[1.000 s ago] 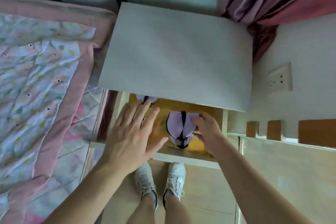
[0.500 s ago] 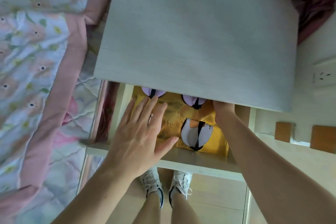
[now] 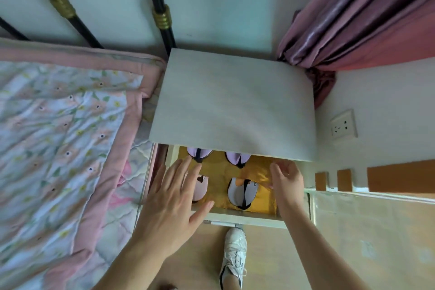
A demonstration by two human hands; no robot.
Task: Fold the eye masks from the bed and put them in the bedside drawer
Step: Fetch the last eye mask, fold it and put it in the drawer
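Bedside table top (image 3: pixel 235 106): matt pale grey laminate, fine linear grain. Drawer (image 3: pixel 244 218) front rim: smooth white painted board. Drawer liner (image 3: pixel 261 172): glossy gold foil-like sheet, creased. Folded eye masks (image 3: pixel 242 192): soft matt lilac cloth, black strap. Quilt (image 3: pixel 58 139) at 9 o'clock: stitched cotton-like cloth, matt, puckered. Bed frame (image 3: pixel 162 16) at 12 o'clock: glossy black metal with brass-coloured collars. Curtain (image 3: pixel 357 14) at 2 o'clock: satin sheen. Wall socket (image 3: pixel 342 125): smooth white plastic.

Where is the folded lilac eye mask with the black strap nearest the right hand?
In the head view, the folded lilac eye mask lies on the yellow drawer lining, front right of the open drawer, just left of the right hand.
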